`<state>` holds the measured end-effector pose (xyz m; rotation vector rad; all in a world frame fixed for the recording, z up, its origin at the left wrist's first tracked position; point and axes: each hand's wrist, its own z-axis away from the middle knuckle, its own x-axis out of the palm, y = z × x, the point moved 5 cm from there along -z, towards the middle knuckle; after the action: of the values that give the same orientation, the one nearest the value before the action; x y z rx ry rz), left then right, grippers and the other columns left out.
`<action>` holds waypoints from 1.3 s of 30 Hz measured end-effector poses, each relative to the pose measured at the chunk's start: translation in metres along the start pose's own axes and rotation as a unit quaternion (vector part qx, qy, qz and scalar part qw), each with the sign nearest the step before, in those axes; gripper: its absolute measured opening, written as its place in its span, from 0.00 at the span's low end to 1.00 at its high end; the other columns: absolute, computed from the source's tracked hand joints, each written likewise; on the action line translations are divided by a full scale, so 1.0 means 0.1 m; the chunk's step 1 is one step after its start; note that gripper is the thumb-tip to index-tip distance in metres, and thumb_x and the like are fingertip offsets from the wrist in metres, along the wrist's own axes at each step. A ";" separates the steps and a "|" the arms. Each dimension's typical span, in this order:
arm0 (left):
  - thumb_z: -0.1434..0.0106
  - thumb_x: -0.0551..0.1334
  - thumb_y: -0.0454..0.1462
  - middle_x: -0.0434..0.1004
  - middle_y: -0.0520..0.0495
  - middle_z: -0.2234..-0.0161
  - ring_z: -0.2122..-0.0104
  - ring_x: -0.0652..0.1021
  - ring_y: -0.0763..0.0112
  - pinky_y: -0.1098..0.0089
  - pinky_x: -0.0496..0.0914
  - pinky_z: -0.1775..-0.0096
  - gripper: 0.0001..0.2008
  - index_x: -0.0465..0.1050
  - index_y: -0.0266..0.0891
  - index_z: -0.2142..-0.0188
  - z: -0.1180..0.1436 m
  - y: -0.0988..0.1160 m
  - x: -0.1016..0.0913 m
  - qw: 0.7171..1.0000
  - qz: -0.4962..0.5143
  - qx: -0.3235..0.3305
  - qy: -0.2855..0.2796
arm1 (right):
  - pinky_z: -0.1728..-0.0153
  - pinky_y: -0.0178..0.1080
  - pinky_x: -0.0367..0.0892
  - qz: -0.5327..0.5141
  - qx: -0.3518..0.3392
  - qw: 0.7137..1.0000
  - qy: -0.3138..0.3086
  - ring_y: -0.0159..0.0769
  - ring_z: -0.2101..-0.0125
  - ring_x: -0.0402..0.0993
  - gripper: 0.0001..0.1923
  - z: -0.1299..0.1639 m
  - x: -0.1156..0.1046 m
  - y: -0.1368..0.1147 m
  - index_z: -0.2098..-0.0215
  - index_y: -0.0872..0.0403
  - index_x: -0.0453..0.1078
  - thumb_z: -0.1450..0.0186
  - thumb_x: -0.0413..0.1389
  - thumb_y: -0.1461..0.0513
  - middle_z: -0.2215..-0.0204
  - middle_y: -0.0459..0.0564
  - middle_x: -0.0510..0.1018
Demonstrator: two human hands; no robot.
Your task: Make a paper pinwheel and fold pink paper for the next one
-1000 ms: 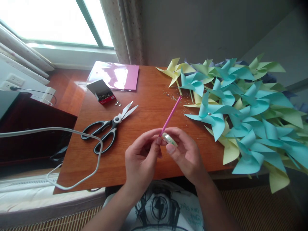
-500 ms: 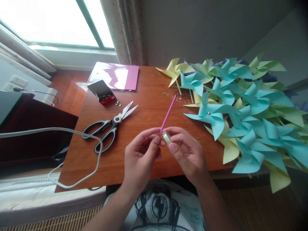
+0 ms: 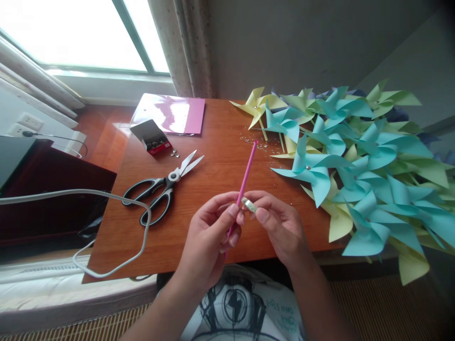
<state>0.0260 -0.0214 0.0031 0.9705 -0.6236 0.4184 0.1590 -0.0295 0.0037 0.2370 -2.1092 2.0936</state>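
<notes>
Left hand: in the lower centre of the frame, thumb and fingers closed around a pink stick.
Right hand: just right of the left hand, thumb and fingers pinching a small roll, which looks like tape.
Pink stick: near the middle of the frame, tilted, its upper end leaning right; the lower part shows beneath the left fingers.
Small roll: just beside the stick; whether the two touch, I cannot tell.
Scissors: left of centre on the wooden table, blades spread and pointing to the upper right.
Red box: above the scissors, lid raised, small metal pieces inside, a few shiny ones lying just beside it.
Pink sheets: in a clear sleeve at the table's far edge, behind the box.
Shiny bits: scattered right of centre, around the stick's upper end.
Pinwheels: heaped across the right of the frame, turquoise, yellow, green and purple.
White cable: looping over the table's lower left corner.
</notes>
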 end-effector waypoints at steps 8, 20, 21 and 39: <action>0.35 0.67 0.34 0.71 0.53 0.76 0.84 0.64 0.88 0.85 0.51 0.83 0.06 0.80 0.40 0.59 0.01 -0.05 0.04 0.997 0.038 -0.041 -0.051 | 0.49 0.46 0.64 -0.055 0.052 0.997 -0.033 0.44 0.54 0.74 0.11 -0.01 -0.05 0.10 0.68 0.52 0.77 0.32 0.60 0.55 0.57 0.51 0.78; 0.36 0.68 0.35 0.71 0.54 0.76 0.85 0.63 0.88 0.85 0.50 0.83 0.06 0.79 0.40 0.59 0.01 -0.08 0.06 0.997 0.042 -0.046 -0.051 | 0.53 0.45 0.67 0.027 0.024 0.999 -0.025 0.43 0.58 0.74 0.18 -0.03 -0.03 -0.02 0.71 0.52 0.73 0.32 0.57 0.48 0.60 0.51 0.78; 0.37 0.68 0.36 0.71 0.54 0.76 0.85 0.63 0.88 0.84 0.50 0.84 0.06 0.78 0.40 0.59 0.01 -0.08 0.06 0.997 0.039 -0.045 -0.049 | 0.54 0.45 0.68 0.034 0.024 0.999 -0.019 0.43 0.59 0.74 0.19 -0.04 -0.03 -0.04 0.72 0.52 0.72 0.32 0.57 0.48 0.61 0.51 0.78; 0.36 0.68 0.37 0.68 0.55 0.76 0.85 0.59 0.88 0.83 0.48 0.83 0.10 0.75 0.40 0.56 0.02 -0.17 0.07 0.996 0.037 -0.066 -0.053 | 0.53 0.41 0.76 0.001 0.028 0.998 0.060 0.38 0.57 0.81 0.05 -0.04 0.02 0.04 0.63 0.51 0.71 0.36 0.62 0.61 0.58 0.51 0.82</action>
<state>0.0404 -0.0317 -0.0022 0.8489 -0.7753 0.3888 0.1565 -0.0255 0.0005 0.1128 -1.9870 2.1142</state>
